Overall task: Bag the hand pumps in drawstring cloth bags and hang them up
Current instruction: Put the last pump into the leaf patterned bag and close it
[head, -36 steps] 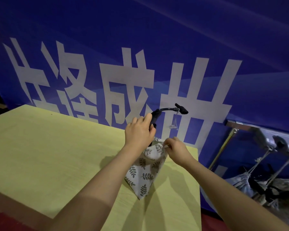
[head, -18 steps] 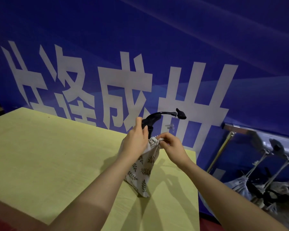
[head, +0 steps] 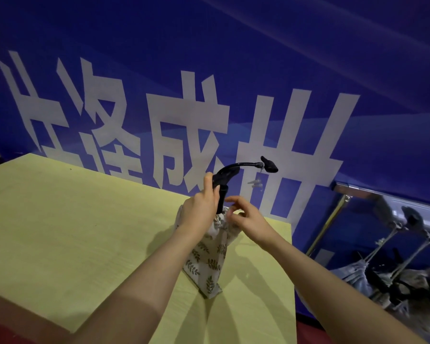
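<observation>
A big blue banner wall with huge white letters (head: 189, 115) fills the back. In front of it sits a wide, flat, pale yellow wooden table (head: 72, 219). At the far right, a shiny metal rail (head: 387, 194) holds a few bags that look already hung, but they are too blurry to be sure. On the table stands 1 white cloth drawstring bag with green leaf prints (head: 206, 264). A black plastic hand pump with a thin curved hose (head: 224, 175) is inside it, and only its top and hose stick out. The left hand (head: 200, 209) is curled tight around the bag's neck and the pump's stem. The right hand (head: 246, 219) pinches the bunched cloth at the top with bent fingers; I cannot tell if it has the string. A second ago the bag's mouth was wide and loose. Now it is gathered close around the pump. That likely means this bag is almost shut, and hanging it on the rail comes next.
</observation>
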`<control>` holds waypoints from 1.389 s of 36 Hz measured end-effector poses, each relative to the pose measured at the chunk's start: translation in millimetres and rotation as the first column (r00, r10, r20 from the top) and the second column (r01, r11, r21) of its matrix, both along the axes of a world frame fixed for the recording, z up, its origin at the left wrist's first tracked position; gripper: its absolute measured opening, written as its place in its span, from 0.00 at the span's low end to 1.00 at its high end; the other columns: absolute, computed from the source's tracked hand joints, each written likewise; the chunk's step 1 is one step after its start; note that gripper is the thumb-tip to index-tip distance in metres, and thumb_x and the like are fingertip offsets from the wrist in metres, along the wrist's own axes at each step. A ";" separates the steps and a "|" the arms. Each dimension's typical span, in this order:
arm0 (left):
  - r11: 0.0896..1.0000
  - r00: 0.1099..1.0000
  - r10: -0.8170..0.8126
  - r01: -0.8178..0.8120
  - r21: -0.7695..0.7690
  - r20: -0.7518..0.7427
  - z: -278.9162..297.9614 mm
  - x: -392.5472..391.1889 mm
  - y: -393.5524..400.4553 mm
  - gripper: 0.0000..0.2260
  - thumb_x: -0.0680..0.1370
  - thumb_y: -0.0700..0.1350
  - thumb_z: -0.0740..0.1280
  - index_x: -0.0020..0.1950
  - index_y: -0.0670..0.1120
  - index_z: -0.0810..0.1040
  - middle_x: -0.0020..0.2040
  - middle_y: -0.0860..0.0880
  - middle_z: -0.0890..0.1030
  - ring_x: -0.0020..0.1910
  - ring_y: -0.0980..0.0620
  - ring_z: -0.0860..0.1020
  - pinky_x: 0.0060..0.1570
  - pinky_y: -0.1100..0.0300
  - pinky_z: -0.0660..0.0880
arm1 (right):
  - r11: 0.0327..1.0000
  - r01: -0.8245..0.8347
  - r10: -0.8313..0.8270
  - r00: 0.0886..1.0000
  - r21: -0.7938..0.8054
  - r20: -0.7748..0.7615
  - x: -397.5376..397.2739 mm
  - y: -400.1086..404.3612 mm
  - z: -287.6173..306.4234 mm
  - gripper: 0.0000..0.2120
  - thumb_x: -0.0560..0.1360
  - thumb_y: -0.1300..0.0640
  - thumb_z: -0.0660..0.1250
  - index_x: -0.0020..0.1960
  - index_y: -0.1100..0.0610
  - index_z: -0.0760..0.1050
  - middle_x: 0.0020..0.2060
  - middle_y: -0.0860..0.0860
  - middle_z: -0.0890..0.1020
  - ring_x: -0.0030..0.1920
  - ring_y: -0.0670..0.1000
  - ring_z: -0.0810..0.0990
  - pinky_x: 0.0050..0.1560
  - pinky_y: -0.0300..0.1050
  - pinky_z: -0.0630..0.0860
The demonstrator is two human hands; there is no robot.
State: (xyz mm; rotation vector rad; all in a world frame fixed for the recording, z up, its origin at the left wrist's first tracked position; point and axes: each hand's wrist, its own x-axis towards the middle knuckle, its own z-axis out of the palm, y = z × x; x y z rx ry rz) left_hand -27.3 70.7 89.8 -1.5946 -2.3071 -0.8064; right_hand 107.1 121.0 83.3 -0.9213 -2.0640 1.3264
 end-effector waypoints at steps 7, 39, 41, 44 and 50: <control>0.999 0.993 -0.036 0.037 0.007 -0.109 4.0 1.4 0.4 0.19 0.82 0.51 0.55 0.70 0.44 0.62 0.33 0.46 0.81 0.29 0.45 0.80 0.26 0.60 0.66 | 0.984 -0.135 0.105 0.964 0.112 0.242 -1.1 -0.1 4.1 0.07 0.74 0.65 0.64 0.38 0.57 0.76 0.42 0.50 0.71 0.42 0.45 0.72 0.48 0.42 0.71; 0.942 0.927 -0.332 0.316 0.110 0.176 31.5 -6.4 4.9 0.17 0.77 0.38 0.62 0.67 0.44 0.71 0.62 0.49 0.73 0.57 0.47 0.75 0.54 0.54 0.74 | 0.836 0.374 -0.223 0.900 0.402 -0.375 -19.6 11.9 119.4 0.09 0.78 0.56 0.64 0.45 0.62 0.74 0.30 0.49 0.75 0.31 0.41 0.72 0.37 0.38 0.72; 0.945 0.928 -0.324 0.310 0.103 0.184 34.8 -6.1 6.4 0.17 0.78 0.39 0.61 0.67 0.44 0.71 0.62 0.50 0.73 0.58 0.48 0.74 0.55 0.55 0.73 | 0.848 0.390 -0.237 0.885 0.360 -0.401 -24.1 12.6 125.4 0.12 0.79 0.55 0.63 0.44 0.64 0.74 0.33 0.53 0.77 0.35 0.47 0.74 0.41 0.46 0.75; 0.959 0.950 -0.283 0.275 0.073 0.135 40.5 -7.4 7.2 0.18 0.78 0.41 0.60 0.68 0.46 0.70 0.62 0.50 0.73 0.59 0.48 0.74 0.55 0.55 0.72 | 0.847 0.421 -0.253 0.856 0.324 -0.451 -28.3 11.5 137.3 0.13 0.79 0.54 0.62 0.41 0.62 0.74 0.31 0.51 0.75 0.34 0.47 0.72 0.41 0.44 0.74; 0.964 0.951 -0.267 0.266 0.024 0.155 46.1 -8.2 8.7 0.15 0.79 0.43 0.58 0.64 0.44 0.75 0.62 0.48 0.75 0.61 0.48 0.70 0.60 0.54 0.68 | 0.853 0.396 -0.238 0.875 0.340 -0.422 -30.9 14.9 147.3 0.21 0.79 0.51 0.62 0.33 0.63 0.70 0.23 0.50 0.66 0.26 0.47 0.65 0.44 0.27 0.70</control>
